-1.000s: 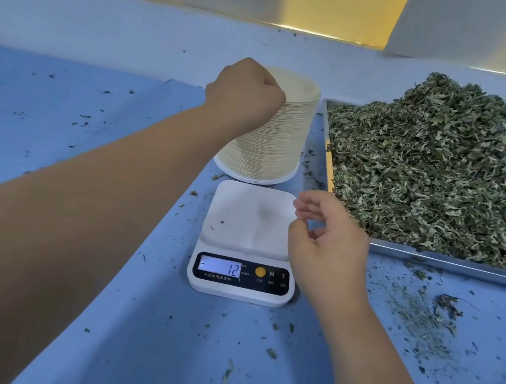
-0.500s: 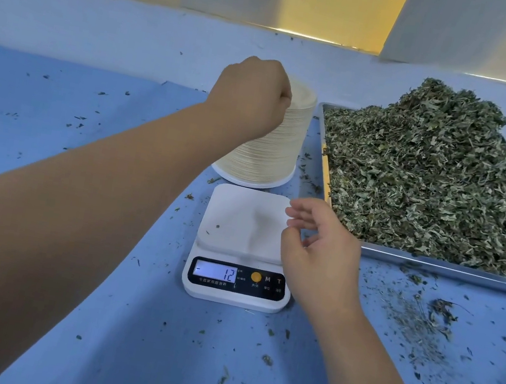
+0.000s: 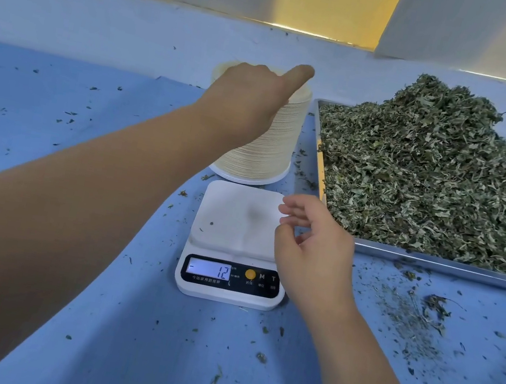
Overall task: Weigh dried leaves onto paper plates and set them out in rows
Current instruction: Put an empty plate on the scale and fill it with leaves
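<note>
Blue counter (image 3: 166, 361), leaf-flecked: left hand (image 3: 250, 101) lay atop the paper plates (image 3: 272, 148), grip hidden. Right hand (image 3: 311, 255) hung loose and empty over the bare scale (image 3: 233, 218), dried leaves (image 3: 432, 175) just beyond it. Two stuck plates lifting together would skew the weight.

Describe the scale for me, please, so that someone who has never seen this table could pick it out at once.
Find the big metal tray heaped with dried leaves on the right of the blue table. Left of its near corner, before the tall stack of paper plates, sits the scale. It alone is flat, white and square, with a lit display in front.
</note>
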`<action>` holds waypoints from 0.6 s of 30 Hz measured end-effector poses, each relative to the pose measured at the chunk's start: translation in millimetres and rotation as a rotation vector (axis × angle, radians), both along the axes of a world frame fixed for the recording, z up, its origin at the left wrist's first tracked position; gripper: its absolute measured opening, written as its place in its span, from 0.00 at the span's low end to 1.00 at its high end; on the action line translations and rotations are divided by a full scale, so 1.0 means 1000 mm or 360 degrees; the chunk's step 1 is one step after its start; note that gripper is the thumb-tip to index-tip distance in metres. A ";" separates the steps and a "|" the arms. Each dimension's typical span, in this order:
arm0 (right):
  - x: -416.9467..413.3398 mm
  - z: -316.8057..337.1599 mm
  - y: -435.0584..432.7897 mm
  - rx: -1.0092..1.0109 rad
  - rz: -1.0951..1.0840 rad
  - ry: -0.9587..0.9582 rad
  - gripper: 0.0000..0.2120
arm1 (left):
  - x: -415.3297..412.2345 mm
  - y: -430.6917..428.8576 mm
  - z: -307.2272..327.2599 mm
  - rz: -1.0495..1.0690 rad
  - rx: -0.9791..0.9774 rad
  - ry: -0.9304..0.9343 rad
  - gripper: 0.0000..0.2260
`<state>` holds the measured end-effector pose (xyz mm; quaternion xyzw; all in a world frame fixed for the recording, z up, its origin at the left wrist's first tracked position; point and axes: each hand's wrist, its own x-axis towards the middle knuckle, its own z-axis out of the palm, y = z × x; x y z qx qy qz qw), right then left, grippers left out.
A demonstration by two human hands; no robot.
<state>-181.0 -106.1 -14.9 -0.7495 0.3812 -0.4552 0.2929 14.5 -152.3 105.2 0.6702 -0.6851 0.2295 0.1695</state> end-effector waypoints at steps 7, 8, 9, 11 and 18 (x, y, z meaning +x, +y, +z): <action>0.000 -0.002 -0.001 0.0019 0.0010 -0.0008 0.15 | 0.001 0.004 0.000 -0.0116 -0.0022 -0.0097 0.27; 0.000 -0.002 -0.001 0.0021 0.0009 -0.0011 0.15 | 0.002 0.004 0.001 -0.0115 -0.0036 -0.0086 0.24; 0.000 -0.002 -0.001 0.0022 0.0008 -0.0013 0.15 | 0.004 0.004 0.002 -0.0117 -0.0048 -0.0076 0.22; 0.001 -0.002 -0.001 0.0025 0.0006 -0.0020 0.15 | 0.005 0.005 0.003 -0.0130 -0.0055 -0.0094 0.21; 0.000 -0.002 -0.001 0.0028 0.0024 -0.0012 0.15 | 0.005 0.006 0.008 -0.0197 -0.0102 -0.0109 0.19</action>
